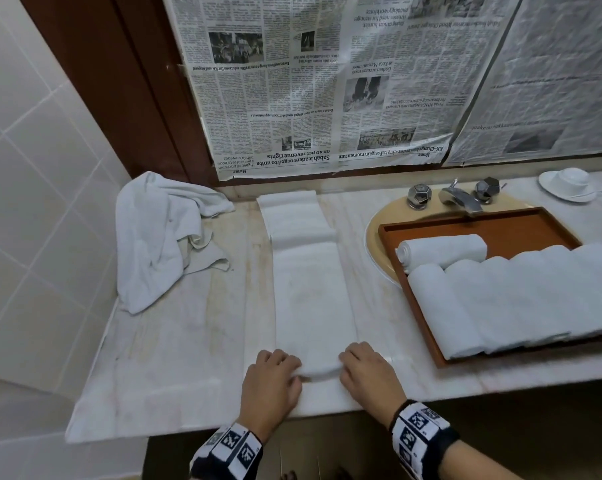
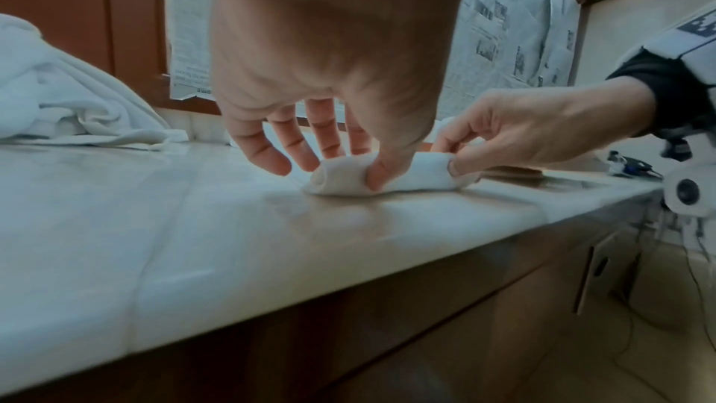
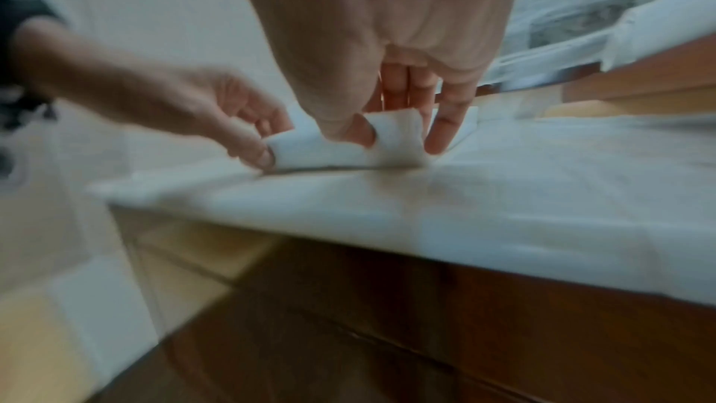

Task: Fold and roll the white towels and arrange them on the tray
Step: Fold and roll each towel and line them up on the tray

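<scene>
Tabletop (image 1: 195, 358): pale marble, running the width of your view.

Tray (image 1: 427, 317): brown wood, at 3 o'clock, set partly over the basin. It carries a row of rolled white towels (image 1: 521, 299) side by side, with one more roll lying crosswise behind them. Room is left at the tray's far end.

Loose towels (image 1: 154, 237): a crumpled white heap at 10 o'clock, against the tiled wall. By the look of it, these are not yet folded.

Folded towel (image 1: 310, 289): a long narrow strip, dead centre, running from 12 o'clock down to your hands at 6. Its far end has a crease across it.

Left hand (image 1: 270, 382) and right hand (image 1: 367, 374): both pinch the near end, thumbs under and fingers over, one at each side. A small tight roll (image 2: 341, 178) has formed there, only a turn or so deep.

Step in hand: rolling, just begun. Next move, as I judge it: walk the roll toward 12 o'clock, keep both ends level so it does not cone, and keep it snug.
</scene>
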The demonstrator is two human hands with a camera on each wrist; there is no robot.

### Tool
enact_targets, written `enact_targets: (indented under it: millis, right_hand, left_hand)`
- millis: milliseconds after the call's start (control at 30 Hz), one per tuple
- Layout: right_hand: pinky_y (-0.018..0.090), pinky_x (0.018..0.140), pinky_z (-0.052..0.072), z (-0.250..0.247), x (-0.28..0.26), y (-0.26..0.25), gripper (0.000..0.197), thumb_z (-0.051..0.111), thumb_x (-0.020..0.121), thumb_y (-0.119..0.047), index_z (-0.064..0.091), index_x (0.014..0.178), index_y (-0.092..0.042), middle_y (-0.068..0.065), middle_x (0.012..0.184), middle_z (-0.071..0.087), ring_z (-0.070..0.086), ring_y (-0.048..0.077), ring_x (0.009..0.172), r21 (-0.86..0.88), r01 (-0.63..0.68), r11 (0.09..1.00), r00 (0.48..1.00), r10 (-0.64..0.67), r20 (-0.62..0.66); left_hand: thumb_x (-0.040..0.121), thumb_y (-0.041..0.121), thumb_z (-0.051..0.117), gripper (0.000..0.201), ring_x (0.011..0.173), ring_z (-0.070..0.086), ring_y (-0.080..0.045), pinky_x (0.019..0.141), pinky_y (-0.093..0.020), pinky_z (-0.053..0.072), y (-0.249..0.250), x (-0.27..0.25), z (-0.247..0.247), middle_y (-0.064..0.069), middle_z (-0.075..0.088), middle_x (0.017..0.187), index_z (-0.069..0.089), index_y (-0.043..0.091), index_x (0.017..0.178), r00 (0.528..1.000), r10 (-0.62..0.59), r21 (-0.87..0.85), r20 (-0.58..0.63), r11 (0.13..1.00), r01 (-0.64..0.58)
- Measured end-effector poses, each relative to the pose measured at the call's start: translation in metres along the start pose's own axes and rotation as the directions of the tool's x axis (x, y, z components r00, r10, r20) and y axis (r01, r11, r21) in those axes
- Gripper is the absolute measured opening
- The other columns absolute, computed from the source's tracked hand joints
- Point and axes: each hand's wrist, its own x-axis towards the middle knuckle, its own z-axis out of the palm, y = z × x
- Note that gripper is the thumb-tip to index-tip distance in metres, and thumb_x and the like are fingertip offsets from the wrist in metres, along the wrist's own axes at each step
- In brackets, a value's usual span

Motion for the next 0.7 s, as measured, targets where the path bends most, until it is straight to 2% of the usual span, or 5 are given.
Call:
enact_targets:
  millis: [100, 200, 333, 500, 700]
  right_hand:
    - [0.025, 0.083, 0.043, -0.006, 0.004, 0.010, 0.043, 0.037, 0.089, -0.037, 0.067, 0.109, -0.014, -0.001, 0.104, 0.062, 0.055, 0.018, 0.099, 0.219, -0.090, 0.972, 0.994, 0.072, 0.087]
    - [0.024, 0.092, 0.041, -0.013, 0.007, 0.018, 0.028, 0.052, 0.098, -0.028, 0.063, 0.120, -0.016, -0.003, 0.111, 0.064, 0.056, 0.012, 0.101, 0.382, -0.140, 0.914, 0.990, 0.120, 0.076]
    - [0.029, 0.081, 0.048, -0.012, 0.007, 0.028, 0.016, 0.056, 0.098, -0.027, 0.059, 0.114, -0.023, -0.009, 0.101, 0.052, 0.054, 0.005, 0.078, 0.442, -0.136, 0.887, 0.989, 0.149, 0.006]
    - [0.026, 0.063, 0.052, -0.010, 0.001, 0.024, 0.027, 0.049, 0.089, -0.033, 0.065, 0.103, -0.018, -0.003, 0.103, 0.058, 0.057, 0.015, 0.087, 0.113, 0.059, 0.992, 0.998, -0.058, -0.011]
    - [0.026, 0.060, 0.050, -0.013, 0.000, 0.024, 0.029, 0.048, 0.073, -0.033, 0.067, 0.088, -0.018, -0.003, 0.098, 0.057, 0.055, 0.017, 0.086, 0.004, 0.077, 0.997, 0.997, -0.078, 0.018]
  left_hand:
    - [0.090, 0.040, 0.049, 0.027, 0.095, 0.053, -0.015, 0.075, -0.029, 0.046, 0.003, 0.005, -0.003, 0.009, 0.064, 0.099, 0.066, 0.030, 0.108, 0.990, -0.128, -0.093, 0.051, 0.987, 0.132]
    - [0.091, 0.040, 0.052, 0.024, 0.095, 0.058, -0.012, 0.079, -0.028, 0.046, 0.000, 0.008, -0.006, 0.010, 0.067, 0.099, 0.064, 0.029, 0.110, 0.974, -0.218, -0.294, 0.063, 0.929, 0.227]
    - [0.095, 0.038, 0.060, 0.019, 0.085, 0.058, -0.008, 0.072, -0.026, 0.041, -0.001, 0.011, -0.007, 0.011, 0.060, 0.077, 0.055, 0.029, 0.111, 0.955, -0.288, -0.391, 0.071, 0.873, 0.292]
    - [0.099, 0.043, 0.052, 0.012, 0.080, 0.053, -0.007, 0.065, -0.028, 0.047, 0.005, 0.002, -0.004, 0.015, 0.041, 0.106, 0.052, 0.037, 0.110, 0.982, -0.187, -0.216, 0.001, 0.959, 0.183]
    - [0.088, 0.060, 0.060, 0.029, 0.096, 0.051, -0.006, 0.059, -0.020, 0.045, 0.003, -0.008, 0.004, 0.021, 0.051, 0.112, 0.062, 0.038, 0.107, 0.998, -0.054, -0.090, -0.037, 0.995, 0.051]
